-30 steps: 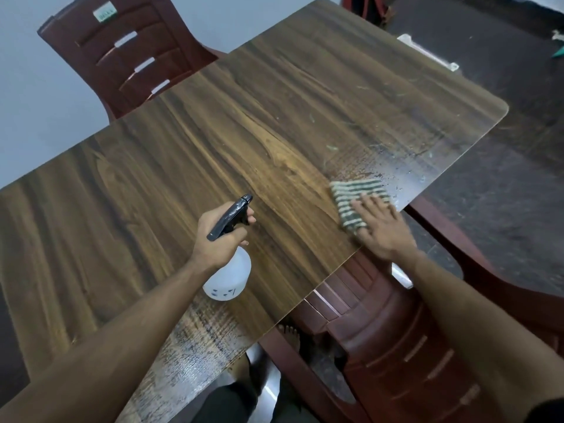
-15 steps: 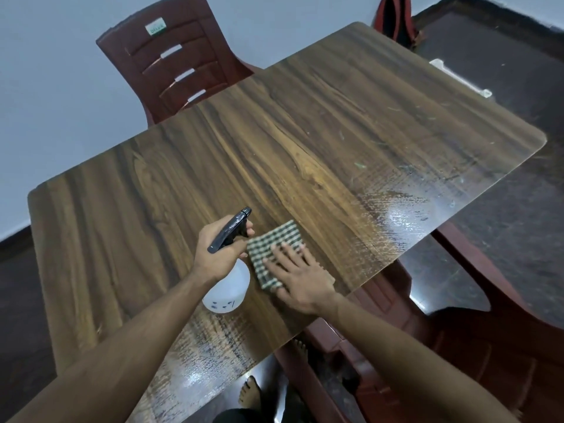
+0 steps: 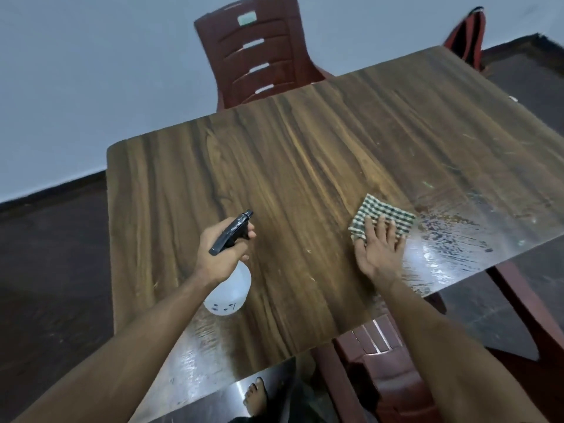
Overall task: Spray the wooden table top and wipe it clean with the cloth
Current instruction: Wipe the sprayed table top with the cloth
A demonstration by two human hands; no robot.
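Now we wipe with cloth (image 3: 385, 217) flat under our right hand (image 3: 378, 251), fingers spread, beside the wet patch on the worktop (image 3: 305, 166).
Soft and limp, it bunches unless pressed through the palm. Our left hand (image 3: 221, 252) wraps the light spray bottle (image 3: 227, 293), held clear; chair (image 3: 256, 53) beyond, nothing blocking.

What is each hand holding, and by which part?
The left hand grips the white plastic spray bottle at its black trigger head. The right hand lies flat on the green checked cloth, pressing, not gripping.
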